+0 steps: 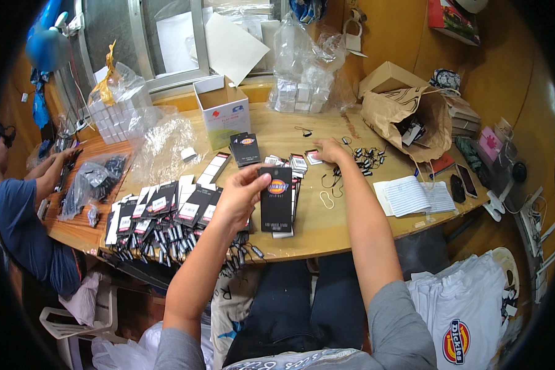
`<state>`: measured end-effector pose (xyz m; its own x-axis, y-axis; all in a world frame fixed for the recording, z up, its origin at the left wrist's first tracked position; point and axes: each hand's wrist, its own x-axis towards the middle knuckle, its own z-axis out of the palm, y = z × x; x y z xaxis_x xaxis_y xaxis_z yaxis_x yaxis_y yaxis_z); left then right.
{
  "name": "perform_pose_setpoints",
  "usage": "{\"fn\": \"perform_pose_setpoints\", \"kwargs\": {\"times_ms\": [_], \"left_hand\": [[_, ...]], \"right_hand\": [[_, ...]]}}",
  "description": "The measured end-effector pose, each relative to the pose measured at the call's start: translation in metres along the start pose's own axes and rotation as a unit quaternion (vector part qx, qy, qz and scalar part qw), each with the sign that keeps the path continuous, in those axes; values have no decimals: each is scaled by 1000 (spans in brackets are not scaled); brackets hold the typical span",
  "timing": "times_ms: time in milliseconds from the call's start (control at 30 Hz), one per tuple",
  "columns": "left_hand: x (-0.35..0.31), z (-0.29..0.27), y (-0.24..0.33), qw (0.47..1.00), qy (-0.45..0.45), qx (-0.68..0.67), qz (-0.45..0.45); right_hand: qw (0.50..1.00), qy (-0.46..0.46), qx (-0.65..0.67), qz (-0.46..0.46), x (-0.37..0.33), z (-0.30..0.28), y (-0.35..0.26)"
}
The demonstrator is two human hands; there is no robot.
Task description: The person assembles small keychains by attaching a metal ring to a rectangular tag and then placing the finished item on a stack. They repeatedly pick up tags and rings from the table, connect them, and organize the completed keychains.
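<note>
My left hand point(245, 191) pinches a tall black hang tag point(276, 208) by its upper left edge, over the front middle of the table. Other tags partly show behind it. Farther right, my right hand point(331, 151) reaches out with bent fingers, fingertips on a small white card point(314, 156). Beside that card lie stacks of small white cards point(298, 163). Black cords with small plastic ends point(369, 159) are scattered to the right of my right hand. To my left, a large heap of black and white tags point(166, 206) has its strings hanging toward the table's front edge.
Behind the tags stand an open white carton point(223, 117) and a stack of black tags point(245, 150). A brown paper bag point(407, 117), a notebook point(407, 197) and a phone point(467, 180) are at right. A co-worker point(34, 222) handles things at far left.
</note>
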<state>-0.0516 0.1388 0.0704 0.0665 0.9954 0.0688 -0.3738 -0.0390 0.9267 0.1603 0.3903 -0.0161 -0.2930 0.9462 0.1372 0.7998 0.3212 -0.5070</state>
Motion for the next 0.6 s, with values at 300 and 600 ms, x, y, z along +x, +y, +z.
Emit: {"fn": "perform_pose_setpoints", "kwargs": {"times_ms": [300, 600], "left_hand": [[-13, -7, -18, 990, 7, -134, -47], [-29, 0, -20, 992, 58, -107, 35]], "right_hand": [[991, -101, -38, 74, -23, -20, -38], [994, -80, -66, 29, -42, -22, -42]]}}
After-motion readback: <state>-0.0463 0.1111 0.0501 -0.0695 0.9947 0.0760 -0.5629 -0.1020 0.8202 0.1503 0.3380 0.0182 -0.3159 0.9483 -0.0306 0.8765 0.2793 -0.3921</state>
